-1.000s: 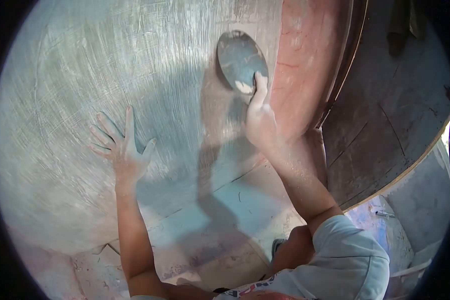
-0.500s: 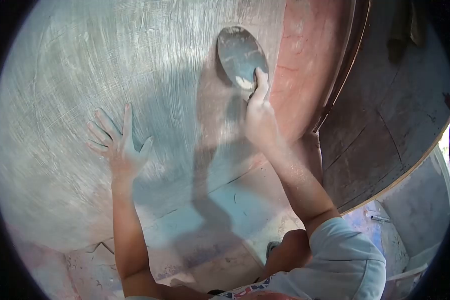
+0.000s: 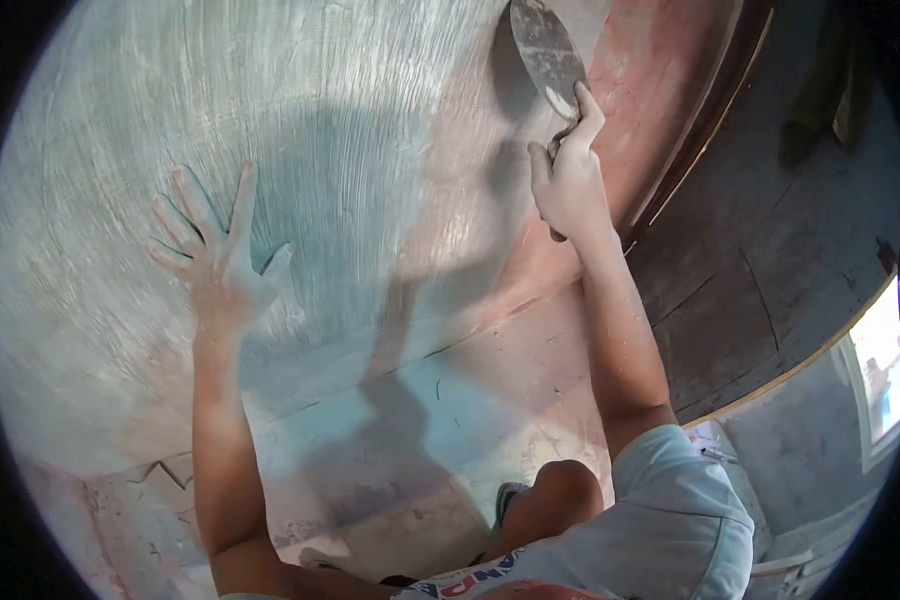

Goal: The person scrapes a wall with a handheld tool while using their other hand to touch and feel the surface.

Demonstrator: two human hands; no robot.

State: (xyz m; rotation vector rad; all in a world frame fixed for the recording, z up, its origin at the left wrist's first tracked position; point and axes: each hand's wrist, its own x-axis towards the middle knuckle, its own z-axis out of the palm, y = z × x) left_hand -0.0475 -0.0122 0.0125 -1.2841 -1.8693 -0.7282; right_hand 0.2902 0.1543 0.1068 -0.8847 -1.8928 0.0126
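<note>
A large curved grey surface (image 3: 370,160), streaked with fine lines, fills most of the view. My left hand (image 3: 218,265) lies against it with spread fingers, dusted pale. Higher up and to the right, my right hand (image 3: 575,190) is wrapped round the handle of a trowel (image 3: 548,52) with a leaf-shaped metal blade. The index finger stretches along the base of the blade, and the handle's end pokes out below the palm. The blade points up and slightly left near the border of grey and pink, its shadow falling just to its left.
A pink band (image 3: 635,90) runs down the right of the grey area, ending at a raised dark edge (image 3: 700,120). Beyond is a dark curved panel (image 3: 730,290). A bright window (image 3: 882,360) shows at far right. My bent knee (image 3: 555,500) is below, over a stained floor (image 3: 410,545).
My right hand has carried the trowel up and to the right, and the blade has turned more edge-on. My left hand keeps its spread pose, slightly higher and further left in view.
</note>
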